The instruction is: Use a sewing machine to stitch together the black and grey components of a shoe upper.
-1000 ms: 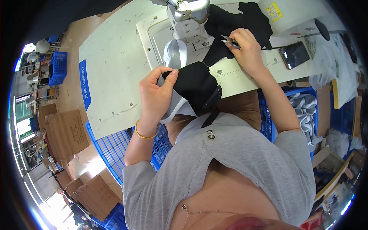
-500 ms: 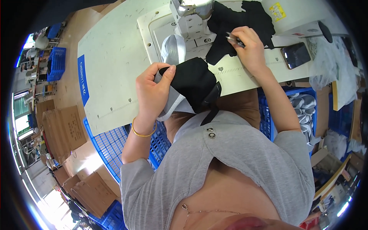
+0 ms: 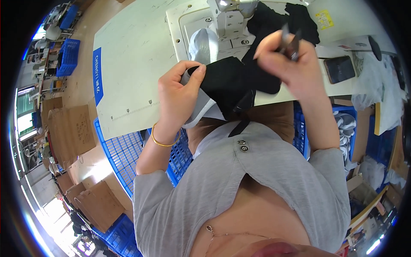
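Pinched between the thumb and fingers of my left hand (image 3: 182,92) is a black fabric piece (image 3: 223,83) with light grey cloth (image 3: 200,109) beneath it, hanging over the table's front edge. My right hand (image 3: 295,64), smeared by motion, is closed round small thread snips (image 3: 292,43) whose dark pointed blades stick out past the fingers. Just below it another black fabric piece (image 3: 266,78) lies at the table edge, beside the held one; whether my fingers also grip this piece is unclear. A silvery-white cupped piece (image 3: 203,46) stands by the sewing machine head (image 3: 231,23).
More black fabric (image 3: 302,17) is heaped right of the machine head. A dark phone (image 3: 339,70) and clear plastic bags (image 3: 372,81) are at the right. Blue crates (image 3: 120,156) stand below the table's front edge, one holding grey-white pieces (image 3: 346,128).
My right hand has come nearer and to the right, away from the black heap. A black fabric piece has shifted toward the table's front edge. My left hand keeps its grip.
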Demonstrator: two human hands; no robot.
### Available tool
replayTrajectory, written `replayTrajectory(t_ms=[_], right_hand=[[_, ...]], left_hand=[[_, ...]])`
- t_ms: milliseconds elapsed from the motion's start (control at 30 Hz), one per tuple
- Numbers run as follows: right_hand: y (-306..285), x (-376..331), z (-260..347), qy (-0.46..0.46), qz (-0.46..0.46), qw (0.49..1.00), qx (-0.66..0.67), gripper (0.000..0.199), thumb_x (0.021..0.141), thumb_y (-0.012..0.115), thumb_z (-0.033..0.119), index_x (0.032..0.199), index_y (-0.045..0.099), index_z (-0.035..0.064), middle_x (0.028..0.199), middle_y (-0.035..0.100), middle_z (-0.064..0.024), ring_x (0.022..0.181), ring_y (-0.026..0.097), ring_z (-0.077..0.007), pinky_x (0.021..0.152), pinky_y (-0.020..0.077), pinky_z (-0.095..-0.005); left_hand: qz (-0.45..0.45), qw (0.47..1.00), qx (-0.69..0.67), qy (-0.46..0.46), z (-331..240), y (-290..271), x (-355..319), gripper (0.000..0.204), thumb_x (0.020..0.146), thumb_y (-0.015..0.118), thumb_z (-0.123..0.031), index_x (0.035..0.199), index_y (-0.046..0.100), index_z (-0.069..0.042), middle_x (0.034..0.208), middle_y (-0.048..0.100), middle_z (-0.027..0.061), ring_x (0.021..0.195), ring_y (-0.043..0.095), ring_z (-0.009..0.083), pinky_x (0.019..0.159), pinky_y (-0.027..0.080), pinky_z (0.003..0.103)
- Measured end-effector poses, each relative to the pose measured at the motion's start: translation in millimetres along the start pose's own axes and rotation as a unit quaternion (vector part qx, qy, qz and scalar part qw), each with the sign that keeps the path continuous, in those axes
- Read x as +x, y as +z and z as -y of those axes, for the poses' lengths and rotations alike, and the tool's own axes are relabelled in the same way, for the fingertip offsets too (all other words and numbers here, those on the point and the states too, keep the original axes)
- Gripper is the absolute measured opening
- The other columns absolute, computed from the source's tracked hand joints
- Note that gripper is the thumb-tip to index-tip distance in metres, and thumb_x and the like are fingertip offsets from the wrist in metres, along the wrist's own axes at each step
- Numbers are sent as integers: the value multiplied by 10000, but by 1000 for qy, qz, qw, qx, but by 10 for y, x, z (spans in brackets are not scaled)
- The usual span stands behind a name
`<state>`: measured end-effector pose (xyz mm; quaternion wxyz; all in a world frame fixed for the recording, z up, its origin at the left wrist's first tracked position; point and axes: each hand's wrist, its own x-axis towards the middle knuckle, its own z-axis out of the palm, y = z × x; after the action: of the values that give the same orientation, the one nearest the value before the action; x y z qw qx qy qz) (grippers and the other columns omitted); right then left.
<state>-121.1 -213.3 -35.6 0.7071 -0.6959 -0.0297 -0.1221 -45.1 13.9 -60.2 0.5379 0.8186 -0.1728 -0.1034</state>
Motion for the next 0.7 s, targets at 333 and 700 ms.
replayTrajectory(t_ms=[333, 700], right_hand=[[-144, 142, -581, 11, -130, 976, -174, 143, 885, 720, 182, 891, 730, 40, 837, 687, 4, 627, 559, -31, 559, 470, -232], [-487, 221, -966, -318, -187, 764, -529, 191, 673, 797, 69, 852, 739, 105, 1040, 671, 33, 776, 568, -158, 619, 495, -284]], left_hand=[[-37, 999, 2, 36, 111, -57, -12, 104, 893, 700, -97, 894, 699, 6, 667, 567, -50, 633, 446, 26, 566, 364, 202], [-22, 999, 12, 19, 106, -62, -4, 126, 908, 691, -94, 930, 698, 31, 785, 662, -14, 733, 560, 37, 674, 437, 184]])
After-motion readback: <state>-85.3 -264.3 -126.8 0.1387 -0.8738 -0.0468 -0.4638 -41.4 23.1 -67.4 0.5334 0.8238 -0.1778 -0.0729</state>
